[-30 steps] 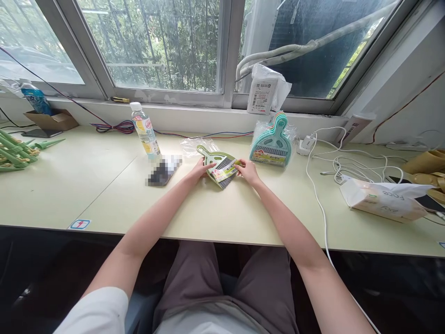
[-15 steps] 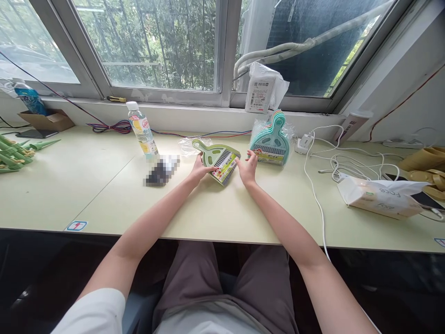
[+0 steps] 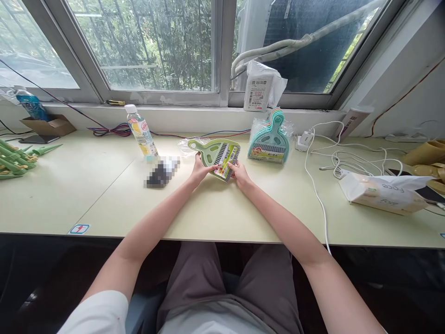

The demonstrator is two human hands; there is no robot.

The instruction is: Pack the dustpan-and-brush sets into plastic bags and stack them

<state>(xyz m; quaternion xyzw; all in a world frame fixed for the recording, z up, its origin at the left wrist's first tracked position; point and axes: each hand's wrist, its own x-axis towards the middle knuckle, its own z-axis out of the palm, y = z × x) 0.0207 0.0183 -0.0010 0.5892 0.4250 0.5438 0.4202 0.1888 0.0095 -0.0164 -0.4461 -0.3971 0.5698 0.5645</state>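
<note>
A small green dustpan-and-brush set [image 3: 216, 156] with a printed label is held tilted up off the pale desk [image 3: 222, 208]. My left hand [image 3: 199, 170] grips its lower left edge, fingers closed on it. My right hand [image 3: 239, 173] pinches its lower right corner by the label. A crumpled clear plastic wrapper [image 3: 189, 144] lies just behind the set. To the right, a bagged stack of teal dustpan sets [image 3: 270, 139] leans near the window ledge.
A drink bottle [image 3: 141, 133] stands left of the hands beside a blurred dark item [image 3: 162, 171]. White cables [image 3: 323, 157] and a tissue pack [image 3: 382, 195] lie at the right. Green plastic pieces [image 3: 15, 155] and a cardboard box [image 3: 48, 125] sit far left.
The green set has been lifted from lying flat on the desk to tilted upright. My right hand let go briefly, then took hold of its lower right corner again.
</note>
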